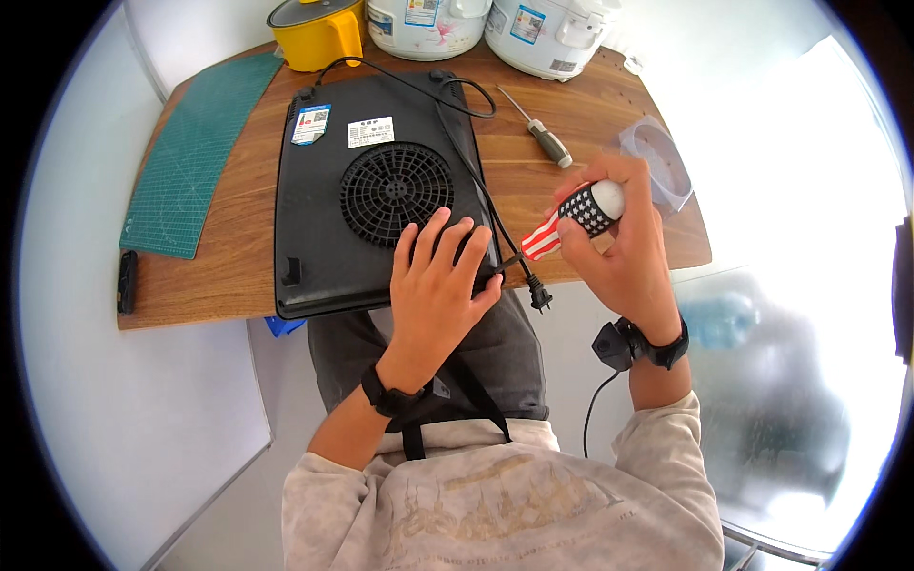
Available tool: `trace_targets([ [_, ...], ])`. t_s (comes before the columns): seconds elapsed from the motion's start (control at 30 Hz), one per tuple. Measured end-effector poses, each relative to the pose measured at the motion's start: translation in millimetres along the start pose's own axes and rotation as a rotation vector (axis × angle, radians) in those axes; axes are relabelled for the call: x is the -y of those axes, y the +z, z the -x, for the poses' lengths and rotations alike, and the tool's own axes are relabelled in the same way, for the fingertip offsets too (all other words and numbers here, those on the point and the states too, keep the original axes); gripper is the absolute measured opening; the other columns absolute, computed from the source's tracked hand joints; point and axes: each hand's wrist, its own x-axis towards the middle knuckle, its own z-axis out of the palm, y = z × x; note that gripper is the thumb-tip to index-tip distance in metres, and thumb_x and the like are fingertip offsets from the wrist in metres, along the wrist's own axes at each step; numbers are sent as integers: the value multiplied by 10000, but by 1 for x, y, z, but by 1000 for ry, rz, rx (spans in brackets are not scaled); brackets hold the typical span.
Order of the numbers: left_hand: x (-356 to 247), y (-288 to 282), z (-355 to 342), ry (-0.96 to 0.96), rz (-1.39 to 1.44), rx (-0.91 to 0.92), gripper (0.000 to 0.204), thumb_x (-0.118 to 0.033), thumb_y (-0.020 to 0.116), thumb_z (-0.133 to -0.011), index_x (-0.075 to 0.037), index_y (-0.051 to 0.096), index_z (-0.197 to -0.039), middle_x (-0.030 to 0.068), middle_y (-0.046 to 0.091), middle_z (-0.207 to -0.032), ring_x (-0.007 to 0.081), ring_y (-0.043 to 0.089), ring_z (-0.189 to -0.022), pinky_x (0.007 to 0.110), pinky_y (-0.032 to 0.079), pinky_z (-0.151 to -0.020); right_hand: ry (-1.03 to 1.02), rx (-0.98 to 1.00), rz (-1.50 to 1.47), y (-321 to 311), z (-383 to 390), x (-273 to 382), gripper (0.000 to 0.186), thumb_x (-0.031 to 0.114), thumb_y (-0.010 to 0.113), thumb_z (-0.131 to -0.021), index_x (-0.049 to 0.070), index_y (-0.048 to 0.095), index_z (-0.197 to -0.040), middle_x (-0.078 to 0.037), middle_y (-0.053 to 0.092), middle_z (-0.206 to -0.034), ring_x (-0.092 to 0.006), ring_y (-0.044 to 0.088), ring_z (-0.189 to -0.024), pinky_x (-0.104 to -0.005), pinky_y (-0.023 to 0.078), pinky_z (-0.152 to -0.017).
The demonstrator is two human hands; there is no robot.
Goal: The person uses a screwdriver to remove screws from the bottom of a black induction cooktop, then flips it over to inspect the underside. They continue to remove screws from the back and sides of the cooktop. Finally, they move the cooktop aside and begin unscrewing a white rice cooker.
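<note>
A black induction cooker (319,224) lies underside up on the table, its round fan grille and labels showing. My left hand (438,276) rests on its near right corner, fingers spread and holding nothing. To the right, my right hand (624,252) is closed around a tool with a stars-and-stripes handle (587,211). The handle has a pale rounded end, and a thin dark shaft points from its striped end toward the cooker's right edge. Whether the shaft's tip touches the cooker, I cannot tell. Beside that edge runs the black power cord, its two-pin plug (539,294) hanging past the table's front.
Another screwdriver (546,139) and a clear plastic container (657,157) lie on the wooden table (228,285). At left are a green cutting mat (195,157) and a small black object (127,282). A yellow pot (319,33) and two white rice cookers (428,29) stand behind.
</note>
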Motion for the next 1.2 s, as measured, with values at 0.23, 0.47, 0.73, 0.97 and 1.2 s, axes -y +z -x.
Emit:
trace_targets([
  [0.23,10,1,-2,6,-18,-19,524,-296,802,-749,-142,641,-1224,28,628,-1291,281,526,-1328,513,370,-1126,-45,51,-101,3,-5,1,414,-46,669,-791,57,468,-1139,-85,691,-973,-192,714,-849,-324,569,-775],
  [0.47,13,3,-2,9,-13,-28,535,-278,811,-740,-155,636,-1231,36,629,-1269,278,526,-1327,508,380,-1125,-21,87,-179,-3,-7,-6,405,-49,668,-785,55,480,-1128,-77,703,-983,-183,715,-855,-325,570,-806],
  [0.73,10,4,-4,10,-23,-20,533,-295,807,-743,-142,637,-1225,28,645,-1290,277,540,-1326,502,370,-1135,-72,82,-37,-3,-2,-7,427,-22,715,-796,42,556,-1187,-87,702,-1034,-209,714,-908,-320,567,-806],
  [0.97,8,-1,-5,16,-25,-30,537,-293,806,-744,-138,637,-1229,33,646,-1290,276,543,-1325,503,368,-1137,-297,103,66,-3,-14,14,496,74,804,-810,41,607,-1264,-99,697,-1218,-292,719,-954,-348,577,-808],
  [1.2,7,-10,-8,10,-17,-27,553,-285,815,-739,-154,626,-1242,42,625,-1263,273,526,-1326,505,384,-1124,-267,226,197,-10,-18,29,500,-21,710,-810,35,599,-1294,-172,649,-1265,-332,694,-1022,-357,579,-800],
])
